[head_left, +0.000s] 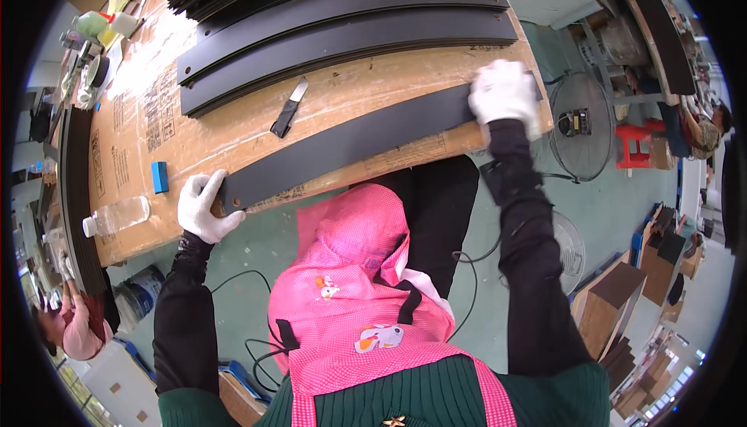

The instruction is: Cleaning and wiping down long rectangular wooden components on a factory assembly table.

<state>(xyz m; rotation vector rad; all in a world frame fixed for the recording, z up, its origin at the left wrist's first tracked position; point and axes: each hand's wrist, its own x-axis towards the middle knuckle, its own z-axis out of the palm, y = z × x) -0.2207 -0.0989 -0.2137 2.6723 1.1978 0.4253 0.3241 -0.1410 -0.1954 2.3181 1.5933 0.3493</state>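
Note:
A long flat black board (350,140) lies along the near edge of the cardboard-covered table, with a small hole at its left end. My left hand (204,207), in a white glove, grips that left end between thumb and fingers. On the board's right end rests my right hand (506,98), also gloved in white. It is curled and slightly blurred; whatever it may hold is hidden. Beyond the board lies a utility knife (289,108) with its blade out. Farther back are stacks of similar black boards (350,42).
A blue block (159,177) and a clear bottle lying on its side (117,217) are at the table's left. Glue bottles (117,24) and other small items crowd the far left corner. A fan (580,123) stands right of the table, near a red stool (634,145). Other people work at both sides.

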